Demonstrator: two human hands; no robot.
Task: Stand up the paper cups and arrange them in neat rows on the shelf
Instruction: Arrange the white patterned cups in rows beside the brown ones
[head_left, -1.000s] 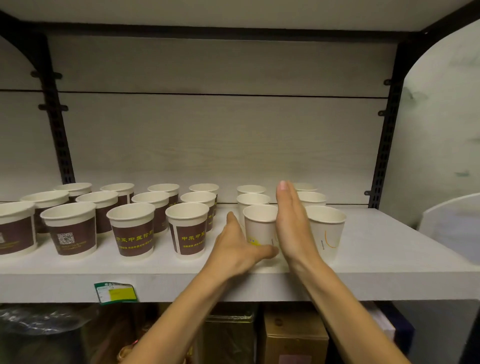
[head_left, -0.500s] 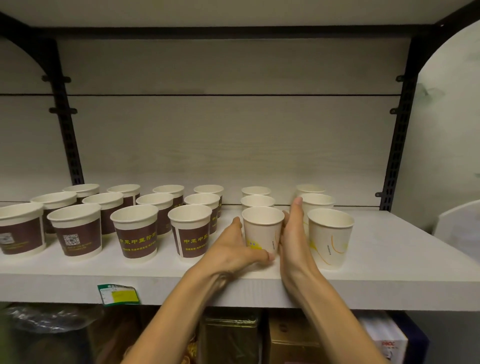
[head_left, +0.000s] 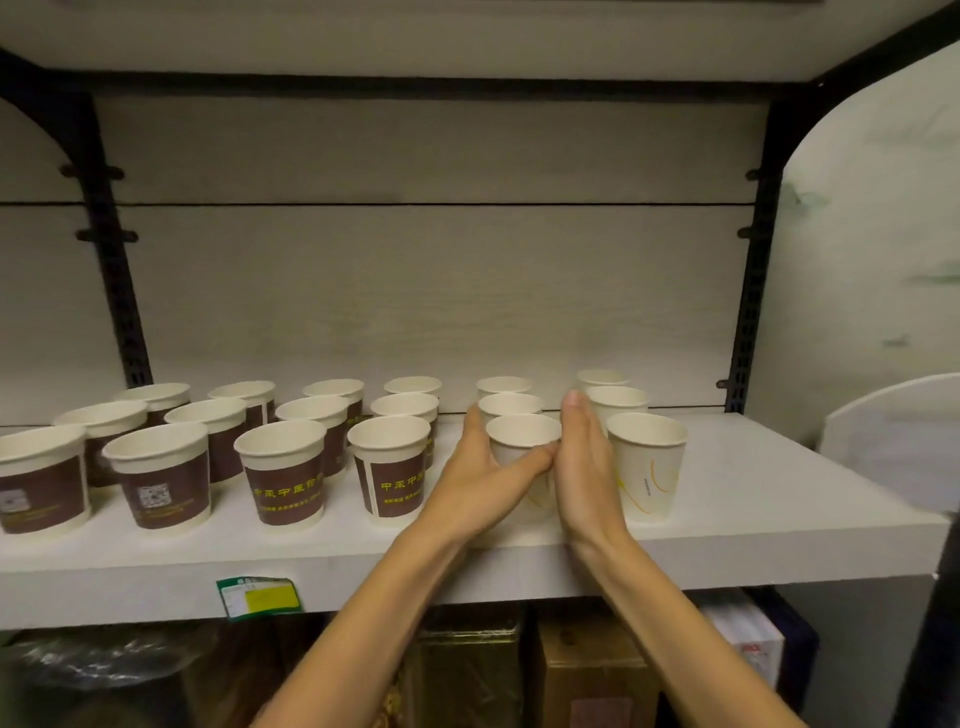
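Matt paper cups on a pale, smooth wood-grain laminate shelf, with black matt metal uprights holding it all up.
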